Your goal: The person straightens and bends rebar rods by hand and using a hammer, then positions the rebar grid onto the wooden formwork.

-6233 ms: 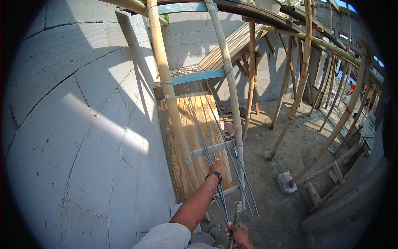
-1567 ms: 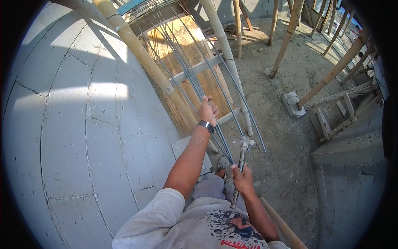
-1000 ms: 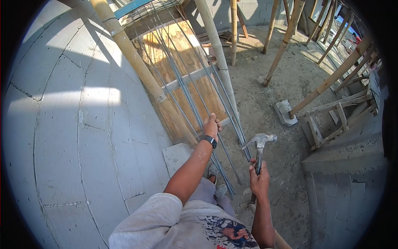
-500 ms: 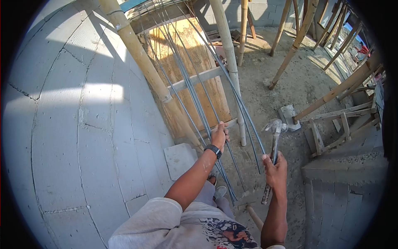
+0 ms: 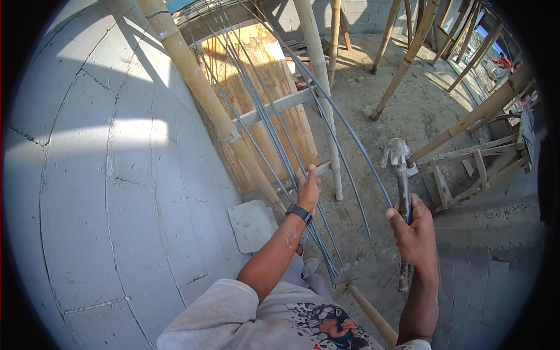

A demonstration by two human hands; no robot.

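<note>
Beside the pale block wall (image 5: 81, 192), thin steel rods (image 5: 273, 140) slanted past bamboo poles (image 5: 205, 96); the left hand (image 5: 309, 191) curled loosely at their bundle, the right hand (image 5: 416, 236) gripped a hammer (image 5: 403, 189) and one rod's end. They looked stiff but springy, ribbed against slipping, best held near lower ends.

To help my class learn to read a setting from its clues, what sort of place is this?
Most likely a building site: there is a bare block wall, bamboo poles propped up like supports, and a loose bundle of metal rods.
</note>
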